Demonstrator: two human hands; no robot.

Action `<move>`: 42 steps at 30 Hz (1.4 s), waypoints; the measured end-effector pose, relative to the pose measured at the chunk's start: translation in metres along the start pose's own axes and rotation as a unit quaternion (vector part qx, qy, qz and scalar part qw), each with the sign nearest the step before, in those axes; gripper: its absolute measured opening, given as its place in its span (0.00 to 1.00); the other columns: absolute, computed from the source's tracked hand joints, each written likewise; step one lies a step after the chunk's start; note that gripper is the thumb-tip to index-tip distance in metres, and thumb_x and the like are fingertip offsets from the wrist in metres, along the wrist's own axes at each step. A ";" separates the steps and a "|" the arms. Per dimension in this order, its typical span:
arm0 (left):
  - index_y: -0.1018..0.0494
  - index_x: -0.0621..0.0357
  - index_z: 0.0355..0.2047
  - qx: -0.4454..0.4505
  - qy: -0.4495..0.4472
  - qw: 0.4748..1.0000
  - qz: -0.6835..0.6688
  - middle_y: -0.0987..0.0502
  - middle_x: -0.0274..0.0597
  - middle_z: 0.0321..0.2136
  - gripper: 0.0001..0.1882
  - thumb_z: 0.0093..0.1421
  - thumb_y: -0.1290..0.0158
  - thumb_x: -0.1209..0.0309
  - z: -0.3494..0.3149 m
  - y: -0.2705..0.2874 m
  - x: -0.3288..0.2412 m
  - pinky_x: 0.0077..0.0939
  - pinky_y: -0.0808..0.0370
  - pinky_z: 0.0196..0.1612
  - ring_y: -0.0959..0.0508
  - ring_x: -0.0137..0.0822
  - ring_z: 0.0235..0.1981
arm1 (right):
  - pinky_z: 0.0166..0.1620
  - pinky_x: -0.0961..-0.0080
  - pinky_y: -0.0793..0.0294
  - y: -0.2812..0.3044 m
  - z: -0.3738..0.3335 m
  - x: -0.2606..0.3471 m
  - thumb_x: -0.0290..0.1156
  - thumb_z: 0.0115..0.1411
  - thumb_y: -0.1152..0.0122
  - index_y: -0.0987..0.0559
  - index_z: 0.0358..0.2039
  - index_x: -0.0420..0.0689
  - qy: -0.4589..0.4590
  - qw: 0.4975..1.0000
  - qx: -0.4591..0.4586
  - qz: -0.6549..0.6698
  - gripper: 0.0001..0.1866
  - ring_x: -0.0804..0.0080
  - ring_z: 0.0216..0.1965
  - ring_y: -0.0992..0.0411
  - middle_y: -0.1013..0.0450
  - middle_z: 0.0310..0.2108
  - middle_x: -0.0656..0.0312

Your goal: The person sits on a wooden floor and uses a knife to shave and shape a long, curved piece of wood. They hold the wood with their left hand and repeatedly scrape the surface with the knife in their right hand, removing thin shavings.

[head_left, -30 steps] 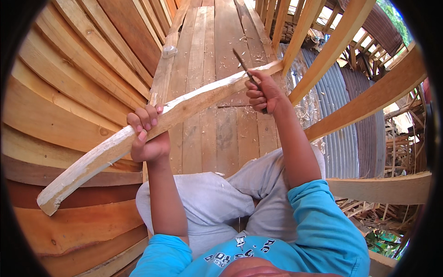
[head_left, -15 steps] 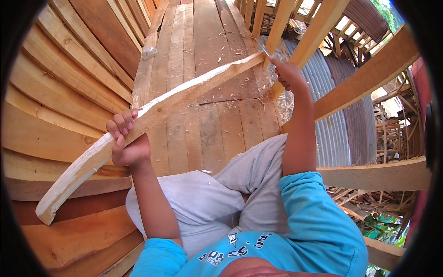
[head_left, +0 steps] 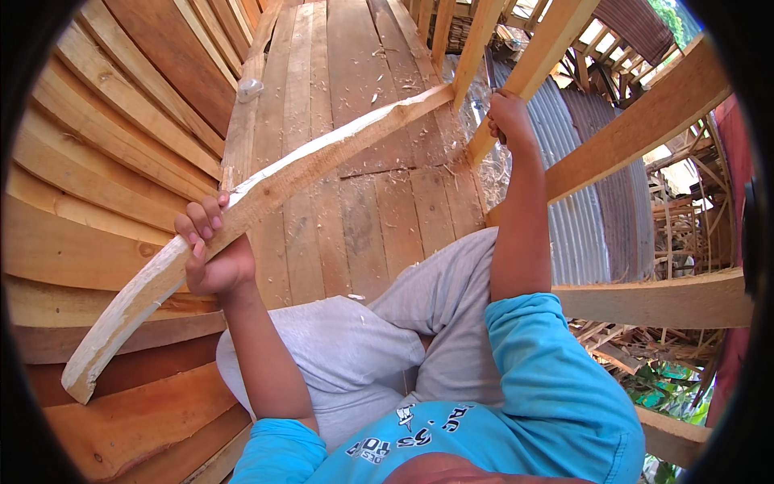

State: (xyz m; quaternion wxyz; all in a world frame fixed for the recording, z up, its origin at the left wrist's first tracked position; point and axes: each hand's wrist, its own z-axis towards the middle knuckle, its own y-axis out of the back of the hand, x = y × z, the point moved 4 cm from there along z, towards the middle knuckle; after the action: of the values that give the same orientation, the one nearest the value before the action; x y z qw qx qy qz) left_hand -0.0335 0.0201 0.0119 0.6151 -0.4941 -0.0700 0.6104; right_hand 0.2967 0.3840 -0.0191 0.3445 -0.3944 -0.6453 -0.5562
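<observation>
Brown boards make the floor (head_left: 363,214) ahead of my crossed legs, with stacked planks (head_left: 89,218) rising on my left and a timber railing (head_left: 637,129) on my right.

Across me, slanting over the floor from the planks toward the railing, lies a long curved beam (head_left: 314,157). I'd judge it partly pared: a pale strip runs along its upper edge for most of the length, while the side facing me remains tan and rougher. How much is left I cannot say, since the underside and far side are hidden. The beam is squarish and gently bowed, whitest toward the near end, which is blunt and a little ragged. Its far end reaches the foot of an upright post; whether they touch, I cannot tell.

My left hand (head_left: 218,250) is wrapped around the near half, fingers over the top and thumb on my side. My right hand (head_left: 509,117) is beside the railing, fingers closed around a slim knife (head_left: 489,68) whose blade points away from me, clear of the wood. A small clear container (head_left: 250,89) sits by the planks, and shavings (head_left: 376,98) speckle the boards.
</observation>
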 end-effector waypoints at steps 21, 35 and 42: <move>0.41 0.45 0.25 0.000 -0.001 1.000 -0.009 0.42 0.30 0.25 0.13 0.42 0.48 0.67 0.000 0.002 0.002 0.37 0.40 0.59 0.36 0.32 0.34 | 0.37 0.61 0.21 -0.145 -0.055 -0.083 0.36 0.43 0.22 0.19 0.43 0.43 0.075 0.668 0.490 -0.555 0.25 0.58 0.36 0.21 0.20 0.36 0.54; 0.43 0.46 0.26 -0.001 -0.015 1.000 -0.001 0.43 0.30 0.25 0.14 0.43 0.49 0.67 0.002 0.000 -0.001 0.37 0.41 0.56 0.39 0.31 0.32 | 0.35 0.66 0.19 -0.212 -0.095 -0.104 0.33 0.49 0.29 0.20 0.46 0.45 0.103 0.607 0.583 -0.531 0.21 0.63 0.35 0.22 0.21 0.38 0.55; 0.43 0.46 0.25 -0.004 -0.016 1.000 0.005 0.43 0.30 0.25 0.13 0.43 0.49 0.68 0.001 0.000 -0.004 0.38 0.41 0.56 0.38 0.31 0.32 | 0.42 0.66 0.20 -0.218 -0.081 -0.096 0.32 0.52 0.35 0.23 0.50 0.44 0.139 0.772 0.503 -0.362 0.23 0.59 0.41 0.22 0.22 0.43 0.52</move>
State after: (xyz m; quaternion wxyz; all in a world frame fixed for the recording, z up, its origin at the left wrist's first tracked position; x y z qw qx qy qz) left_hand -0.0347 0.0175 0.0142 0.6087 -0.4873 -0.0793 0.6211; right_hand 0.1462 0.2764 -0.1890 0.3531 0.1798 -0.8730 -0.2845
